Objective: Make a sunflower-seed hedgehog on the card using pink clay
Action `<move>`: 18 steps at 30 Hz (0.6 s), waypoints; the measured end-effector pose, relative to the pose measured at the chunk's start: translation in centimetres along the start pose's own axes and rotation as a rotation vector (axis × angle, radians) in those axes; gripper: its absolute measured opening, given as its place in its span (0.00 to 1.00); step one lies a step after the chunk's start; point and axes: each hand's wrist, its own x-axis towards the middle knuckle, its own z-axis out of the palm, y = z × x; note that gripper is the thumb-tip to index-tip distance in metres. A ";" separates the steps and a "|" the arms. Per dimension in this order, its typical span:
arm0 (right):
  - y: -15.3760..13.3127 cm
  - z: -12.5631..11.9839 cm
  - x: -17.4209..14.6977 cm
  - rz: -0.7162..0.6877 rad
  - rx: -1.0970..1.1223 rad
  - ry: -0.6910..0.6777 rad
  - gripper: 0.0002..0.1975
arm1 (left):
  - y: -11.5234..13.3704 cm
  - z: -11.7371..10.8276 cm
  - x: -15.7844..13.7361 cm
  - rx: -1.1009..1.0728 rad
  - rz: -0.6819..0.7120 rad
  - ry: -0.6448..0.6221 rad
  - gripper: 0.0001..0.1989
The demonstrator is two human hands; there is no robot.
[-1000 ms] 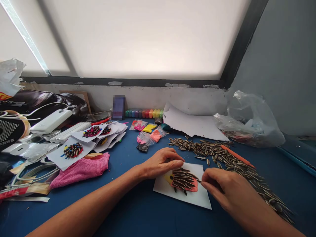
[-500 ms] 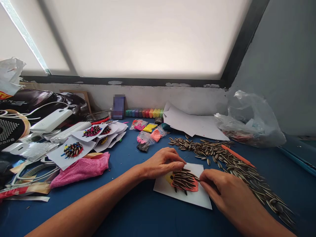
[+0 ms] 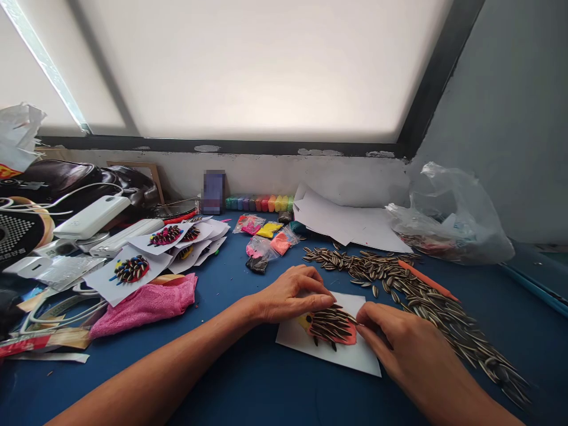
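Note:
On a white paper card [image 3: 350,358] lies a hedgehog figure with a yellow face, a coral-orange clay body [image 3: 348,339] and striped sunflower seeds [image 3: 331,323] stuck in as spines. Two seeds stick out below the body like feet. My left hand [image 3: 295,293] rests over the card's upper left edge, fingers stretched and loosely together, thumb close above the seeds. Thumb and forefinger of my right hand [image 3: 390,334] are pinched on a sunflower seed at the hedgehog's right end; most of that seed is hidden by the fingertips.
Loose sunflower seeds [image 3: 426,296] spread along the right, with an orange stick [image 3: 428,280] among them. Clay packets [image 3: 268,229], white paper sheets [image 3: 355,222] and a plastic bag [image 3: 461,225] lie behind. Finished cards [image 3: 126,284], a pink cloth [image 3: 151,305] and power banks [image 3: 93,216] crowd the left.
My right hand has shifted slightly left, bringing the pinched seed closer to the hedgehog's body. My left hand stays nearly still.

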 end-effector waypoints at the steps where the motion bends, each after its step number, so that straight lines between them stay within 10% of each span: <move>1: 0.0 0.1 0.0 -0.006 -0.005 0.003 0.09 | 0.0 0.0 0.0 -0.001 0.000 0.002 0.27; 18: 0.0 0.4 0.0 -0.138 -0.107 0.081 0.12 | 0.1 -0.1 0.1 -0.004 0.012 -0.003 0.30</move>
